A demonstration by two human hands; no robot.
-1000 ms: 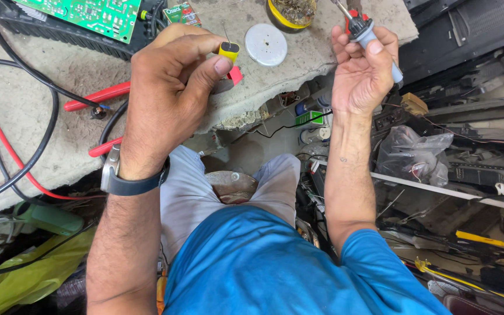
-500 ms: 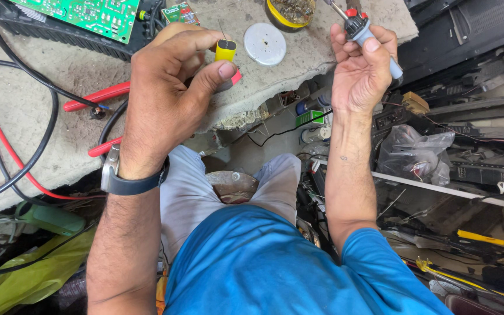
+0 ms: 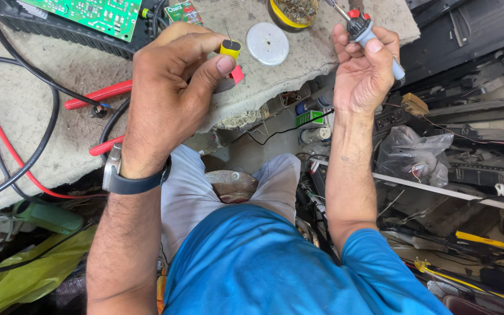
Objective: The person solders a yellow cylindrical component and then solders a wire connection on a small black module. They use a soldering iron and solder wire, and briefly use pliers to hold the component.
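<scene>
I am looking at a chipped concrete desk (image 3: 42, 76) amid clutter; my left hand (image 3: 167, 93) fingers are pinching a yellow capacitor (image 3: 229, 48) (far centre), right hand (image 3: 364, 70) fingers gripping a soldering iron (image 3: 364, 30).

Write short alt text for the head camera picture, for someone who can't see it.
Seen from above, a person's left hand pinches a small yellow cylindrical component over a worn workbench, while the right hand grips a soldering iron. A green circuit board, red pliers and cables lie nearby.

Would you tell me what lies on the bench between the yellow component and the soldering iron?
A round white lid lies flat on the bench between them, seen from the head camera.
</scene>
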